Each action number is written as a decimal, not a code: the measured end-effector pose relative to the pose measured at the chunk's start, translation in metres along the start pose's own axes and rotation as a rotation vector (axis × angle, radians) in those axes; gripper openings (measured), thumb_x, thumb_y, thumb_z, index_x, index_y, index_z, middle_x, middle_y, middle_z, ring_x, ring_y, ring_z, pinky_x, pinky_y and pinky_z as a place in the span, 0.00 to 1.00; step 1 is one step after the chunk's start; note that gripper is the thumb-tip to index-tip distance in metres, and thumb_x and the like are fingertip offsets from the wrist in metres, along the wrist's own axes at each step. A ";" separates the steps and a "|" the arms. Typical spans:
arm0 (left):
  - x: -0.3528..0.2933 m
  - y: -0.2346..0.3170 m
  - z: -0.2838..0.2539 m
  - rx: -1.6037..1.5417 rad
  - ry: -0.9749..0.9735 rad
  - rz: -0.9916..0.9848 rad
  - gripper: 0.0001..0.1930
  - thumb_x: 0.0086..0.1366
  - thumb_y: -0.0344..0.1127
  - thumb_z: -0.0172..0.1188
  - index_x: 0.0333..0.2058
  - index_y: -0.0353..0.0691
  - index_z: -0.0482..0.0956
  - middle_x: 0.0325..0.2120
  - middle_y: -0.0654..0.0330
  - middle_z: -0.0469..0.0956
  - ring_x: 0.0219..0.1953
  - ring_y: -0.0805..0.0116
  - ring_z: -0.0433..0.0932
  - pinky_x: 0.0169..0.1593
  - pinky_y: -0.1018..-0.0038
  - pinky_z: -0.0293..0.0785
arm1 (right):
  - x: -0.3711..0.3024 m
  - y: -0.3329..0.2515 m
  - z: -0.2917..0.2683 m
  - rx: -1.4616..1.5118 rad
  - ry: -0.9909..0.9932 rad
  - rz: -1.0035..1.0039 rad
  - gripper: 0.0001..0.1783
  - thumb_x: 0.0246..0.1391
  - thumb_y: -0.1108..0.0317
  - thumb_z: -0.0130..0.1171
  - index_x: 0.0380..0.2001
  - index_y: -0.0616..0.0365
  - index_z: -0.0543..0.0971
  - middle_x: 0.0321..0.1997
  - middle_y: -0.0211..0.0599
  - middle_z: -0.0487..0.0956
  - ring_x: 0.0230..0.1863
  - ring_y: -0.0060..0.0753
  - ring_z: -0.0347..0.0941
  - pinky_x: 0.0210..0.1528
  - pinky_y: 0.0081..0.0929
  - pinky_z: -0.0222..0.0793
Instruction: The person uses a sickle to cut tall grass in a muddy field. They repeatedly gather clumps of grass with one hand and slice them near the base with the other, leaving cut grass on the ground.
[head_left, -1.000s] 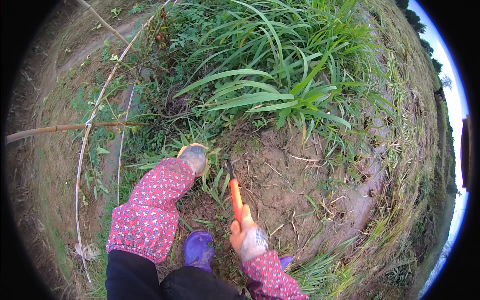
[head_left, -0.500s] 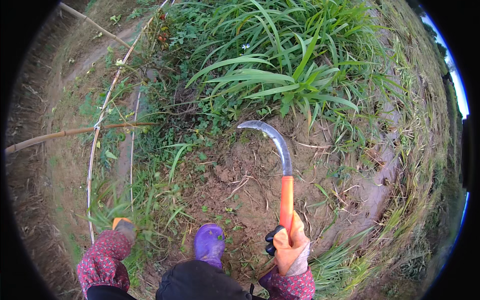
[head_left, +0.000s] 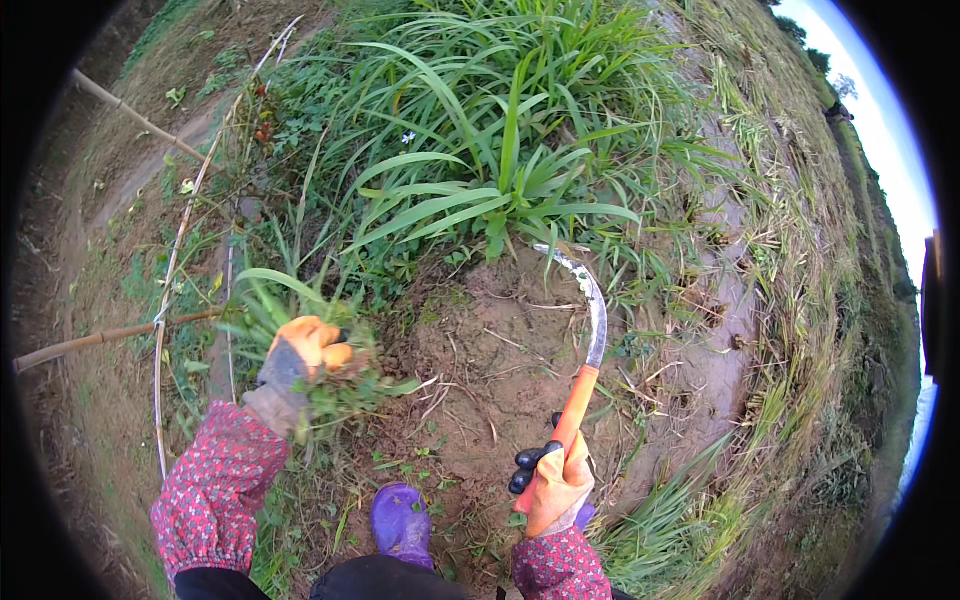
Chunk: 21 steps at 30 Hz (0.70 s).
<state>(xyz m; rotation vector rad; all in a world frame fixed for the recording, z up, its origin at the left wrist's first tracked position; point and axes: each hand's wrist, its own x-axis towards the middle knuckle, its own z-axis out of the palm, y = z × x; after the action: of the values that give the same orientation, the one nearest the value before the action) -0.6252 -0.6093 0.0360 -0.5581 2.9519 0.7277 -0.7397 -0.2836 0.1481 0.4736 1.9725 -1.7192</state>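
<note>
My right hand (head_left: 556, 490), in an orange-and-black work glove, is wrapped round the orange handle of a sickle (head_left: 574, 410). The curved metal blade points forward, its tip near the base of a clump of long-leaved grass (head_left: 500, 200); pale bits stick to the blade. At the left, my gloved left hand (head_left: 300, 350) is closed round a bunch of cut grass and weeds (head_left: 345, 400), slightly blurred, with leaves poking out on both sides. Red patterned sleeves cover both forearms.
Bamboo poles (head_left: 115, 340) and a thin upright cane (head_left: 180, 235) stand at the left, with red fruit (head_left: 263, 130) among leaves. Bare brown soil (head_left: 480, 350) lies between the hands. Cut grass (head_left: 680, 515) is heaped at the right. A purple boot (head_left: 401, 525) shows below.
My left hand has come forward and right from the lower left with the grass bunch. The sickle has tilted rightward, its tip now closer to the clump. The view has shifted.
</note>
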 end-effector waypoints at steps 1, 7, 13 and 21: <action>0.032 0.044 -0.008 0.219 0.067 0.343 0.08 0.44 0.37 0.58 0.28 0.53 0.75 0.28 0.62 0.74 0.32 0.62 0.76 0.35 0.66 0.73 | 0.010 0.002 -0.001 -0.017 0.033 -0.012 0.26 0.56 0.64 0.52 0.57 0.55 0.62 0.23 0.31 0.74 0.13 0.21 0.66 0.13 0.18 0.61; 0.153 0.167 -0.008 0.513 0.050 0.720 0.06 0.52 0.38 0.54 0.29 0.50 0.77 0.30 0.66 0.73 0.34 0.67 0.76 0.33 0.71 0.72 | 0.059 0.031 0.018 0.063 -0.106 -0.041 0.23 0.56 0.69 0.52 0.55 0.58 0.66 0.23 0.27 0.72 0.17 0.19 0.67 0.16 0.18 0.63; 0.260 0.187 0.045 0.544 -0.157 0.236 0.11 0.59 0.37 0.49 0.36 0.41 0.79 0.33 0.59 0.80 0.36 0.65 0.79 0.34 0.67 0.73 | 0.068 0.030 0.015 -0.005 -0.083 -0.098 0.21 0.57 0.74 0.46 0.55 0.61 0.65 0.25 0.21 0.67 0.19 0.14 0.63 0.18 0.16 0.61; 0.183 0.163 0.037 0.729 -0.090 0.509 0.09 0.50 0.35 0.56 0.31 0.51 0.78 0.26 0.66 0.75 0.34 0.66 0.76 0.35 0.68 0.71 | -0.025 0.044 -0.023 -0.016 -0.084 0.117 0.27 0.55 0.74 0.47 0.60 0.57 0.60 0.28 0.24 0.69 0.21 0.15 0.64 0.20 0.16 0.61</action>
<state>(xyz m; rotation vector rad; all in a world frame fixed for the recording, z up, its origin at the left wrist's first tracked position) -0.8552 -0.5190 0.0503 0.2754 2.9709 -0.3311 -0.6976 -0.2533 0.1280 0.4931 1.8613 -1.6233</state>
